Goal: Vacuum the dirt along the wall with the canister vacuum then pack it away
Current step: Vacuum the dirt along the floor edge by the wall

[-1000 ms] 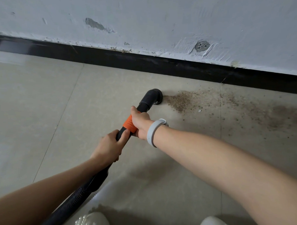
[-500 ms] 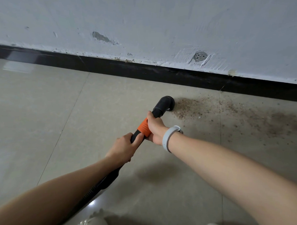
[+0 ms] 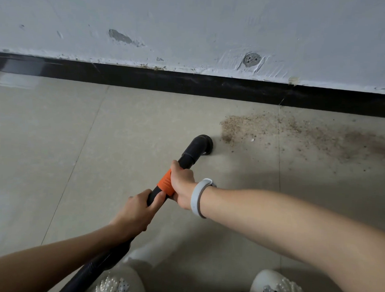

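Nozzle (image 3: pixel 201 146) on floor (image 3: pixel 56 152), dirt (image 3: pixel 264 131) just right, wall (image 3: pixel 191 25) behind both.

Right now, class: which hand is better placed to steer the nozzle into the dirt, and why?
The right hand. It grips the orange collar nearest the nozzle, on the side of the dirt. The left hand holds the hose farther back, only supporting it.

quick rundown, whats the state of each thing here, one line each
left hand: gripping the black hose behind the orange collar
right hand: gripping the orange collar
nozzle: mouth down at the floor, just left of the dirt, not on it
hose: runs back between the shoes
dirt: spread on the tiles by the baseboard, not yet picked up
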